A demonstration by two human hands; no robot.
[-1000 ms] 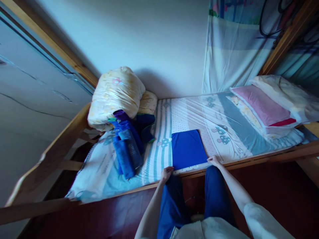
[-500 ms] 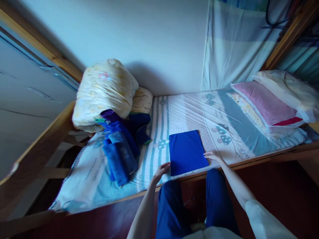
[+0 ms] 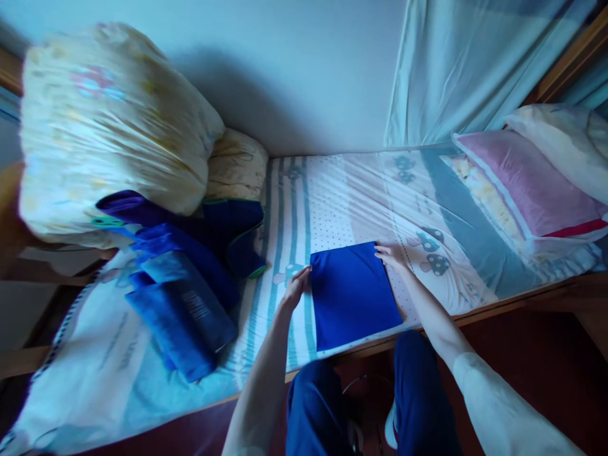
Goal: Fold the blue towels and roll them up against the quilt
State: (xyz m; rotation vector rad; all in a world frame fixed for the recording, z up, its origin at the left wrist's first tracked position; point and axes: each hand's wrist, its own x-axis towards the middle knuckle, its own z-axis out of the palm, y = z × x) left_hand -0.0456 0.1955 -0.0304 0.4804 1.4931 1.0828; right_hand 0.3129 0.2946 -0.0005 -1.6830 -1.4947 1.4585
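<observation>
A flat, folded blue cloth lies near the front edge of the bed, squared to it. At its far left corner, my left hand has its fingers closed on the edge. My right hand is at the far right corner, fingertips on the edge there. To the left, a folded stack of blue fabric with faint lettering lies apart from both hands. Dark blue and purple cloth pieces with green trim rest behind that stack.
The bed's patterned sheet is wrinkled toward the right. A big pale quilt bulges at the left end, with a beige pillow beside it. A pink pillow lies at the right. A light curtain hangs at the wall.
Both hands have slid from the sides of the blue cloth up to its far corners. The view has moved closer and the left-hand bedding looks larger.
</observation>
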